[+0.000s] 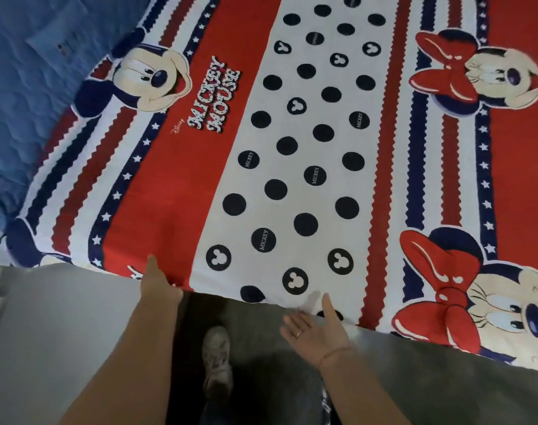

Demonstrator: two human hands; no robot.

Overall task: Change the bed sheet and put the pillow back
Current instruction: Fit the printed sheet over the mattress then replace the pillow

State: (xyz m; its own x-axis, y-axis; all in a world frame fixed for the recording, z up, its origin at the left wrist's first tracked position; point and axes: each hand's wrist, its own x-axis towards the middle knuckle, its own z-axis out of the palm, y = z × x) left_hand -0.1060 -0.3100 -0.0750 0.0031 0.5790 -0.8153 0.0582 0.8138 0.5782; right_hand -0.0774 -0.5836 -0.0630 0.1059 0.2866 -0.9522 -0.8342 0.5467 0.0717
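Head view, bed sheet: the printed bed sheet (292, 148) lies spread flat across the bed, its near hem hanging just over the edge in front of me.
Head view, left hand: my left hand (159, 286) has its thumb laid on top of the red stripe at the hem. The fingers go under the cloth, so I read it as a pinch on the edge.
Head view, right hand: my right hand (317, 331) is open, palm up, fingers spread, and holds nothing.
Why so held: of the two hands, I judge one anchors the hem while the other comes in to take it, so the sheet can be pulled straight.
Mattress: bare blue mattress (25, 111) shows at the far left, so the sheet seems to sit off-centre.
Hard to make out: the right fingertips are blurred, so I cannot tell if they touch the hem.
Cut off: the sheet's right and far edges run out of frame.
Hidden: no pillow is visible. Below the hem are only a shoe (217, 360) and the grey floor (62, 332).
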